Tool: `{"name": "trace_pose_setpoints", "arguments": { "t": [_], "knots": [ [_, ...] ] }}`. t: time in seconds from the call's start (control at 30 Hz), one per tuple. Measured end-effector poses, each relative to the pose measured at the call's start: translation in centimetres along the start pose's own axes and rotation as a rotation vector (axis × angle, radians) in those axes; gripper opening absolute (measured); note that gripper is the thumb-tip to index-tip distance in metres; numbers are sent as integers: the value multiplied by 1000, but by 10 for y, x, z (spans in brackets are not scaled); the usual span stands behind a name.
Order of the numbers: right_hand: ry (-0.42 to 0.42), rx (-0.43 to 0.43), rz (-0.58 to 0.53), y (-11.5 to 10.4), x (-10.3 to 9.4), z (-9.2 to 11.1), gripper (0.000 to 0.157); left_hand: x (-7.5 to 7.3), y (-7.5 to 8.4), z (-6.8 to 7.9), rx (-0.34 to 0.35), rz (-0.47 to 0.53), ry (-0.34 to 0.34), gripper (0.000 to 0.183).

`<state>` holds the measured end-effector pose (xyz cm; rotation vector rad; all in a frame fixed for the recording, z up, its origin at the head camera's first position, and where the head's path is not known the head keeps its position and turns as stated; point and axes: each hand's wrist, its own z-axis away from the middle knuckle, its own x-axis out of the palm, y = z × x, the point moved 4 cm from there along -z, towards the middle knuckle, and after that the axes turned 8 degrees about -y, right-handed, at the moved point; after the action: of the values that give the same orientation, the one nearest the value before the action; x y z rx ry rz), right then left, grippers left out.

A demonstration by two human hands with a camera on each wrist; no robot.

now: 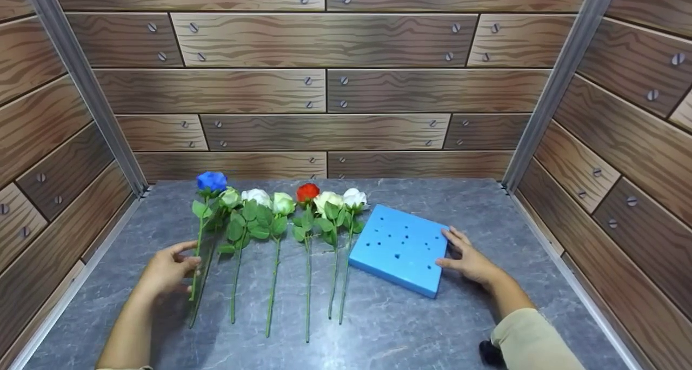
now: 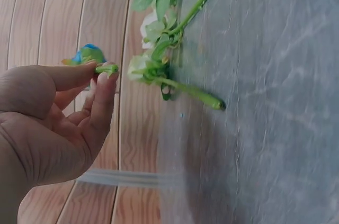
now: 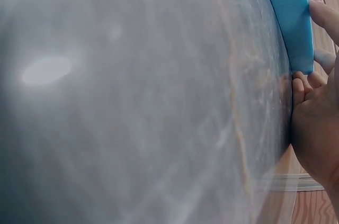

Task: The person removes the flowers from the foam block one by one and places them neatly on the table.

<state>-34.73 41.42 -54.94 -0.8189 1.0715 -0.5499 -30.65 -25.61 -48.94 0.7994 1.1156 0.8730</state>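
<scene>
My left hand point(image 1: 167, 270) pinches the stem of a blue rose point(image 1: 212, 181) between thumb and fingertips. In the left wrist view, the cut stem end point(image 2: 107, 69) pokes out of the fingertips, off the table. Just right of it lies a pale green rose point(image 1: 230, 197). At the right, a blue foam block point(image 1: 405, 235) with several small holes in its top lies at a slant on the table. My right hand point(image 1: 474, 260) holds its right edge, the thumb on the edge and the other fingers near the far corner. Curled smaller fingers touch the table beside it.
White roses point(image 1: 256, 198), a green-white rose point(image 1: 283, 203), a red rose point(image 1: 307, 192) and a cream rose point(image 1: 328, 202) lie in a row, stems toward me. The grey marbled table point(image 1: 259, 354) is enclosed by wood-patterned walls point(image 1: 324, 91). A small black object point(image 1: 491, 354) is beside the right sleeve.
</scene>
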Motion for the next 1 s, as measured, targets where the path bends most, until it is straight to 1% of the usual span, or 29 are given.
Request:
{"name": "trace_pose_setpoints", "arguments": {
  "t": [0.13,0.3,0.43,0.57,0.7,0.8,0.9,1.0],
  "knots": [
    [3,-5,9,0,0,0,103,-7,-7,2,-16,25,-32,61],
    [7,-3,7,1,0,-1,103,-16,-17,1,-48,35,-55,61],
    [4,-9,8,1,0,-1,103,-21,-25,1,-99,17,-64,59],
    [-1,-18,16,0,0,-1,103,-23,-31,-1,-144,-18,-65,58],
    [-5,-18,13,1,0,-1,103,-24,-35,-3,-181,-75,-65,58],
    [-3,-15,4,1,0,-1,103,-24,-36,-5,-197,-143,-64,58],
    [-2,-16,3,1,0,-1,103,-24,-36,-6,-191,-227,-55,57],
    [-1,-17,3,0,0,0,103,-24,-36,-7,-165,-323,-35,55]
  ]
}}
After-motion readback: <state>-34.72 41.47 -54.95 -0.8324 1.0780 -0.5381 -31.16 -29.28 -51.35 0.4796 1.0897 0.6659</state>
